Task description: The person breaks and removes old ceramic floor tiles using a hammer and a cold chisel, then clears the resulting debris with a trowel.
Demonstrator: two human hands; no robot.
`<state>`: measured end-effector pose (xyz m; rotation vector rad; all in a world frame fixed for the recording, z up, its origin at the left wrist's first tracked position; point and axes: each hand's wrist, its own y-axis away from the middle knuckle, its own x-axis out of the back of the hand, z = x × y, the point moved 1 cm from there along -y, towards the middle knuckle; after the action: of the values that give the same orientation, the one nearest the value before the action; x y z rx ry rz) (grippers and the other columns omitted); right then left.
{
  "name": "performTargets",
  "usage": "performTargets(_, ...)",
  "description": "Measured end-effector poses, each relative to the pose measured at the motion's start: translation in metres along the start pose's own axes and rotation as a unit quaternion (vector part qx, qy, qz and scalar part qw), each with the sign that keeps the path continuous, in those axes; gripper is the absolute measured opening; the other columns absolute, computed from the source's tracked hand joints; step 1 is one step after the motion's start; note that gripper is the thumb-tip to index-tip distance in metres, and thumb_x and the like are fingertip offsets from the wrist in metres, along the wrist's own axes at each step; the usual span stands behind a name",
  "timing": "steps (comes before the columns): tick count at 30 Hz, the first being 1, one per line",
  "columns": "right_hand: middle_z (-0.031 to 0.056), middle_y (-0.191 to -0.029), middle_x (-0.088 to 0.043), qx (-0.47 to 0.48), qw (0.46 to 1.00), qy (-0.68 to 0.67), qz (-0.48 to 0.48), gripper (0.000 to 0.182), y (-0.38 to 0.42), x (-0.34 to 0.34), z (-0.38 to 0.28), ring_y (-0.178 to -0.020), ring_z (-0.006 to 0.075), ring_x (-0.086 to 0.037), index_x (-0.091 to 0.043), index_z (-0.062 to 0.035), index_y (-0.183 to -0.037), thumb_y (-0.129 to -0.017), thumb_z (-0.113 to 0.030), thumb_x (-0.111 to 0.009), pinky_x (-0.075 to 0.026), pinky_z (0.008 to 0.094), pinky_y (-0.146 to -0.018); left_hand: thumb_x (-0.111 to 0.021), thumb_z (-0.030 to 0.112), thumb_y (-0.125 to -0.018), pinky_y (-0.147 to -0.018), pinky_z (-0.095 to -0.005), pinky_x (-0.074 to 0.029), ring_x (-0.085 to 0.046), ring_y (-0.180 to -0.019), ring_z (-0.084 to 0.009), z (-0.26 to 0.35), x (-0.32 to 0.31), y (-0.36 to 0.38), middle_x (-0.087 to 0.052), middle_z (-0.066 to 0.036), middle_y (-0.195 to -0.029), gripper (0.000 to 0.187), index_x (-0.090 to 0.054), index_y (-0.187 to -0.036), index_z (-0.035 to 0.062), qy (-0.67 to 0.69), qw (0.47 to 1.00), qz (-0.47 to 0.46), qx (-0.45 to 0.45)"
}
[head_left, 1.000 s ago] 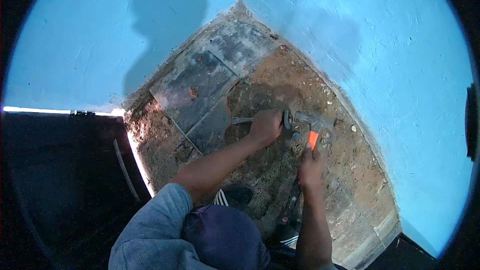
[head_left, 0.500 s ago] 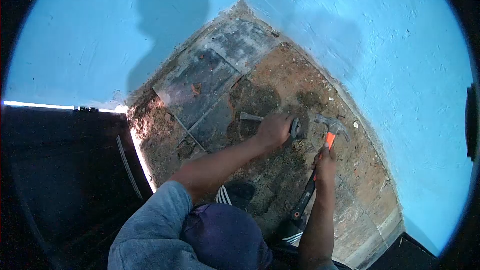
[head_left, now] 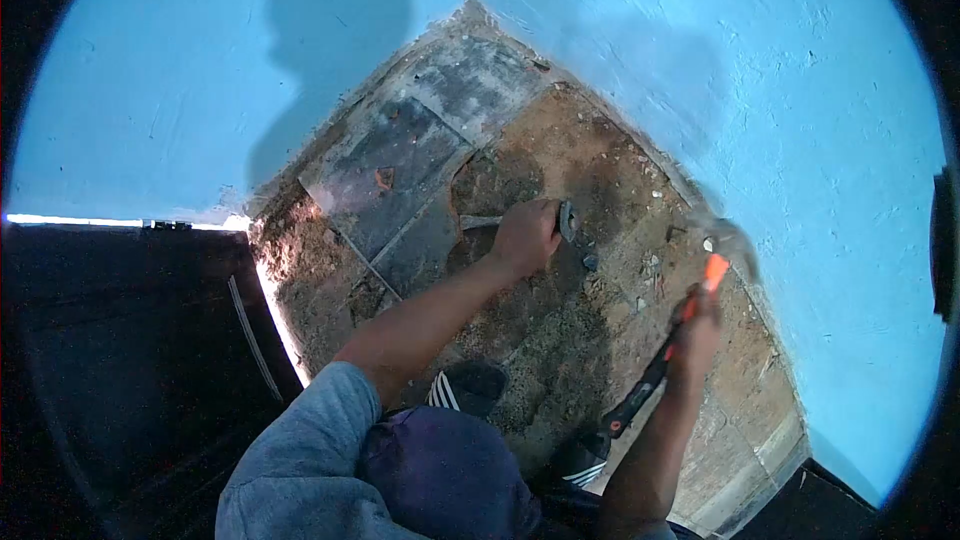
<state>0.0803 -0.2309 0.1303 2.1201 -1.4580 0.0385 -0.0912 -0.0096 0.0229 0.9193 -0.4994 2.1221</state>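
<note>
My left hand [head_left: 528,237] is wrapped round a metal chisel [head_left: 481,223] lying nearly level over the dug-out floor. Its flat blade points left toward the dark floor tiles [head_left: 400,170], and its thick struck end shows past my fingers on the right. In my right hand [head_left: 694,340] is a claw hammer [head_left: 716,268] with an orange and black handle. The hammer's head, smeared by motion, is swung out to the right of the chisel, near the foot of the blue wall.
Blue walls [head_left: 640,0] meet in a corner beyond the floor. Bare soil [head_left: 560,130] with loose rubble spreads beside the tiles. A dark door [head_left: 130,340] is at left. Striped shoes [head_left: 470,387] and a dark cap [head_left: 445,475] show at the bottom.
My right hand has swung the hammer to the right, away from the chisel. My left hand, with the chisel, has shifted slightly left and up.
</note>
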Motion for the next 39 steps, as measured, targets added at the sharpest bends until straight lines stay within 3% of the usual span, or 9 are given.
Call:
performTargets(8,0.0000,-0.070,-0.054,0.193,0.961,-0.072,0.182,0.029,0.010,-0.002,-0.045,-0.057,0.0096,-0.050,-0.055,-0.0069,-0.096,-0.107,-0.032,-0.044,-0.041,0.0252,-0.052,-0.073,0.015,-0.081,-0.074,-0.0535,-0.050,-0.062,-0.084,-0.0431,-0.010,-0.010,-0.002,-0.062,-0.021,-0.087,0.028,-0.058,-0.099,-0.0011,-0.030,0.999,-0.007,0.032)
performTargets(13,-0.0004,-0.074,-0.053,0.141,0.951,0.232,-0.145,0.031,0.027,-0.089,0.050,-0.066,0.0125,-0.053,-0.057,-0.0039,-0.104,-0.105,-0.034,-0.048,-0.044,0.0275,-0.061,-0.074,0.016,-0.080,-0.075,-0.0535,-0.050,-0.063,-0.085,-0.0427,-0.005,-0.002,-0.004,-0.063,-0.022,-0.089,0.032,-0.057,-0.101,-0.0011,-0.008,0.999,0.031,0.004)
performTargets(21,-0.0017,-0.066,-0.049,0.021,1.000,0.012,0.004,0.031,0.013,-0.037,-0.010,-0.053,0.0085,-0.045,-0.055,-0.0115,-0.088,-0.105,-0.037,-0.049,-0.035,0.0260,-0.047,-0.074,0.017,-0.082,-0.076,-0.0522,-0.051,-0.064,-0.088,-0.0409,-0.007,0.003,-0.005,-0.064,-0.021,-0.090,0.034,-0.056,-0.105,-0.0014,-0.005,0.999,-0.025,0.024)
performTargets(28,-0.0009,-0.066,-0.049,0.206,0.949,-0.176,0.163,0.031,0.011,-0.031,-0.033,-0.056,0.0086,-0.048,-0.055,-0.0093,-0.087,-0.106,-0.034,-0.048,-0.037,0.0245,-0.049,-0.074,0.016,-0.081,-0.075,-0.0517,-0.051,-0.063,-0.089,-0.0403,-0.010,-0.004,-0.002,-0.064,-0.021,-0.090,0.036,-0.057,-0.108,-0.0023,-0.044,0.997,-0.041,0.045)
performTargets(30,0.0084,-0.071,-0.061,0.272,0.947,0.172,0.013,0.040,0.005,-0.060,0.030,-0.066,0.0233,-0.060,-0.060,-0.0006,-0.092,-0.105,-0.036,-0.048,-0.046,0.0393,-0.057,-0.073,0.016,-0.081,-0.075,-0.0521,-0.051,-0.063,-0.089,-0.0403,-0.017,-0.008,-0.004,-0.064,-0.021,-0.091,0.037,-0.058,-0.109,-0.0027,-0.027,0.999,-0.022,0.013)
performTargets(31,0.0121,-0.074,-0.065,0.296,0.878,0.366,-0.091,0.043,0.018,-0.082,0.037,-0.070,0.0290,-0.063,-0.063,0.0028,-0.097,-0.105,-0.037,-0.048,-0.048,0.0443,-0.062,-0.073,0.016,-0.081,-0.075,-0.0524,-0.051,-0.063,-0.090,-0.0403,-0.018,-0.010,-0.004,-0.064,-0.021,-0.091,0.038,-0.058,-0.110,-0.0028,-0.019,1.000,-0.014,-0.004)
performTargets(33,0.0167,-0.078,-0.068,0.114,0.956,0.230,-0.141,0.047,0.019,-0.093,0.039,-0.074,0.0363,-0.063,-0.063,0.0049,-0.111,-0.105,-0.039,-0.048,-0.048,0.0504,-0.071,-0.073,0.015,-0.080,-0.075,-0.0531,-0.051,-0.063,-0.089,-0.0412,-0.010,-0.013,0.001,-0.064,-0.021,-0.091,0.037,-0.058,-0.109,-0.0029,-0.055,0.996,-0.064,0.016)
performTargets(36,0.0125,-0.075,-0.065,0.040,0.978,0.155,-0.132,0.049,0.011,-0.076,0.080,-0.073,0.0294,-0.063,-0.062,0.0035,-0.120,-0.105,-0.040,-0.048,-0.049,0.0451,-0.071,-0.071,0.015,-0.080,-0.075,-0.0539,-0.050,-0.063,-0.088,-0.0421,-0.007,-0.010,0.003,-0.064,-0.022,-0.091,0.036,-0.058,-0.108,-0.0031,-0.024,0.998,-0.057,0.008)
performTargets(39,-0.0003,-0.066,-0.048,0.017,0.988,0.093,-0.119,0.033,0.006,-0.064,0.092,-0.055,0.0114,-0.048,-0.055,-0.0060,-0.092,-0.106,-0.035,-0.048,-0.040,0.0307,-0.052,-0.070,0.014,-0.080,-0.076,-0.0540,-0.050,-0.063,-0.087,-0.0422,0.004,-0.004,0.012,-0.064,-0.022,-0.091,0.036,-0.059,-0.109,-0.0031,-0.017,1.000,-0.021,0.012)
